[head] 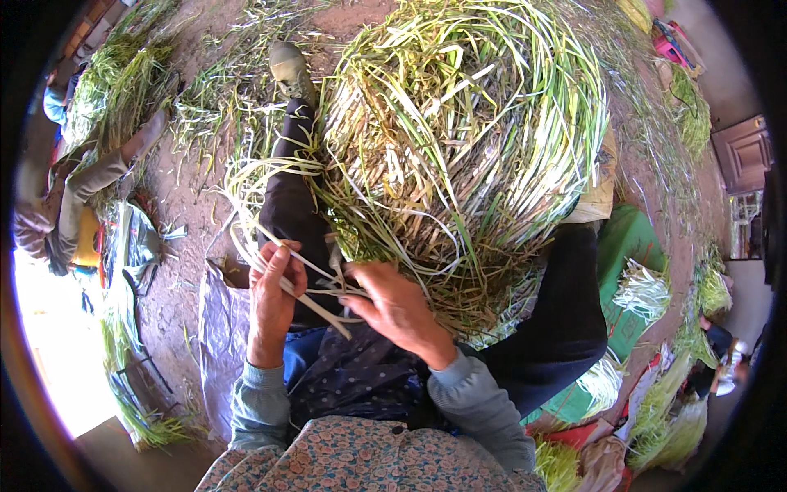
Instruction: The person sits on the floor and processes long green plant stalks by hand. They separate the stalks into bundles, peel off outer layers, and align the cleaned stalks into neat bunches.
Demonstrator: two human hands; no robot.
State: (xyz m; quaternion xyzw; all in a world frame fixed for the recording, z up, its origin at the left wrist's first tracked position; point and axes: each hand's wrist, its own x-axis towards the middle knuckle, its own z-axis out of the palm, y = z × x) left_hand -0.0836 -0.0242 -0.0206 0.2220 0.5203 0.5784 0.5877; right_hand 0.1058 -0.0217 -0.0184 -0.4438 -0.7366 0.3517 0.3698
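My left hand (275,284) pinches a few long, pale chive-like stalks (316,305) between thumb and fingers. Their thin leaf ends (270,169) arch away over my dark trouser leg. Close beside it, my right hand (393,304) is at the stalks' lower ends, its fingers blurred; whether they grip a stalk is unclear. Both hands are above my lap, over a dark dotted cloth (363,369). Beyond the right hand, between my legs, lies a big heap of green and yellowed stalks (455,147), with dry, brownish strands among them.
Trimmed white stalks (642,289) lie on a green sack (627,246) at my right. A pale plastic sack (221,344) stands by my left side. Loose leaves litter the earthen floor (178,215). Another person's leg (92,184) extends at the left; a person sits far right.
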